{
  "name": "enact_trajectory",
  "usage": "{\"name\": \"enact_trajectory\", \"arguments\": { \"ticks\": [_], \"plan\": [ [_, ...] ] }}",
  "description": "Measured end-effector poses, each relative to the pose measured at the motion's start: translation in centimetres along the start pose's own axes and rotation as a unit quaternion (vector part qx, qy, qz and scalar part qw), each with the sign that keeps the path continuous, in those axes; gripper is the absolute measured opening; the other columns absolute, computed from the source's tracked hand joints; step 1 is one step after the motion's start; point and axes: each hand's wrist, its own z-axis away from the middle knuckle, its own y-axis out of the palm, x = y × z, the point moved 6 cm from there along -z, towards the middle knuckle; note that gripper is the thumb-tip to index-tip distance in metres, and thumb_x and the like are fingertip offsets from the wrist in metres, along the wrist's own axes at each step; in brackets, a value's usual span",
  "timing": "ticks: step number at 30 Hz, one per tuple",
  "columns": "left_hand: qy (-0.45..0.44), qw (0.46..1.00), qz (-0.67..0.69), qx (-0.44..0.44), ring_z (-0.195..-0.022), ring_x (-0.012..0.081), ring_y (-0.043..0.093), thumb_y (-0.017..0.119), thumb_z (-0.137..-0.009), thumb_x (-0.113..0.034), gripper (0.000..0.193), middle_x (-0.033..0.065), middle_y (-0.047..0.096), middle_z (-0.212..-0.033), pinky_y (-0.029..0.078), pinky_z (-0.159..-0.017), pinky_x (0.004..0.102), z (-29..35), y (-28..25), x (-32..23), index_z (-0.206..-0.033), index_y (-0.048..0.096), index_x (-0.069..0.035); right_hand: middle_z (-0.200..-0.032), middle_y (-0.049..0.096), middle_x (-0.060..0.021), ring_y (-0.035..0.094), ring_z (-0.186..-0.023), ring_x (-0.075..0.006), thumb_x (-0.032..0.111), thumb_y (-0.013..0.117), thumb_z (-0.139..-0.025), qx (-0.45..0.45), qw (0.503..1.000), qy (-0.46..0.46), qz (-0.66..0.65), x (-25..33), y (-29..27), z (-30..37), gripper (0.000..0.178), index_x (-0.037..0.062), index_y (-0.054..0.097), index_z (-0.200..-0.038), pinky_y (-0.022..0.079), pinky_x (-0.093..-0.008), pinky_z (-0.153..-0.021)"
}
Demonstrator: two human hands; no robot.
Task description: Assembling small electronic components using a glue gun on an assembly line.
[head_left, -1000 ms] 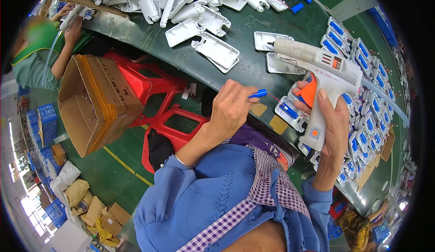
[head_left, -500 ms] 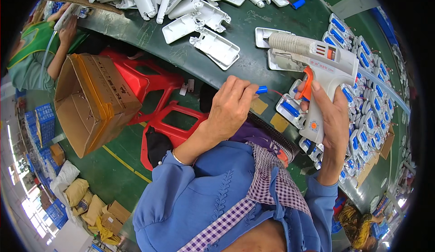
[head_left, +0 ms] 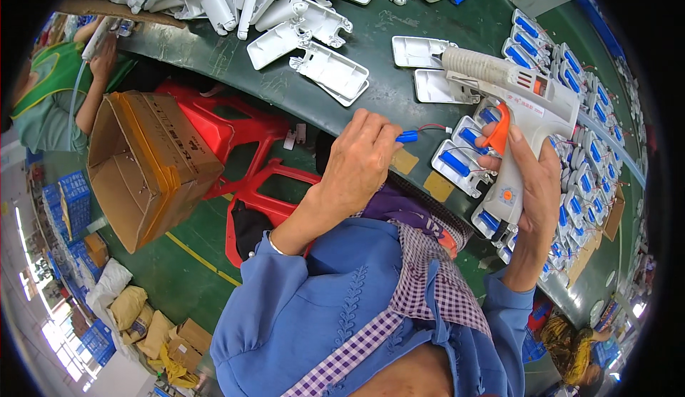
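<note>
1. Blue cylinder [head_left: 407, 136], its free end jutting right from the left hand [head_left: 360, 158]; thumb and index finger seem to pinch it, the other fingers curled; a slackened pinch could let it fall, since the edge of the green table [head_left: 385, 106] runs close by.

2. Red lead [head_left: 431, 126], curving from the cylinder to a small white connector [head_left: 448, 130], between the two hands' fingers; a snag there could strain the wire's joint.

3. Pale glue gun [head_left: 529, 108], its handle wrapped by the right hand [head_left: 536, 183], fingers closed around it and behind the orange trigger [head_left: 501, 127]; squeezing too soon could spill glue.

4. White open shells [head_left: 419, 52], beyond the right fingers, near the gun's front end; an unsteady wrist could bump them; the nozzle tip is hard to make out.

5. White shells with blue cells [head_left: 454, 161], just left of the right fingers; a dipping handle could nudge them; I cannot tell whether it touches.
</note>
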Motion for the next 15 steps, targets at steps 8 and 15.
{"name": "enact_trajectory", "arguments": {
  "ticks": [8,15],
  "plan": [
    [-0.002,0.993,0.068,-0.094,-0.074,0.0274,0.058,0.071,-0.075,0.002,0.02,0.0135,0.06,-0.083,0.047,-0.062,0.0352,-1.0,-1.6,0.3,-0.091,0.059,0.003,-0.089,0.064,-0.0116,0.061,-0.073,-0.0142,0.027,0.06,-0.091,0.005,0.999,-0.008,0.043,-0.2,0.2,-0.8,0.039,-0.0041,0.053,-0.113,0.05,-0.0245,-0.06],
    [0.021,0.988,0.072,-0.133,-0.068,0.0211,0.06,0.071,-0.077,-0.005,0.017,0.0103,0.062,-0.081,0.046,-0.063,0.0309,-7.2,-5.0,1.2,-0.091,0.063,0.002,-0.084,0.064,-0.0093,0.059,-0.071,-0.0125,0.028,0.06,-0.092,0.006,0.997,-0.028,0.077,-0.3,-0.3,-0.4,0.037,-0.0029,0.054,-0.111,0.045,-0.0242,-0.058]
  ]
}}
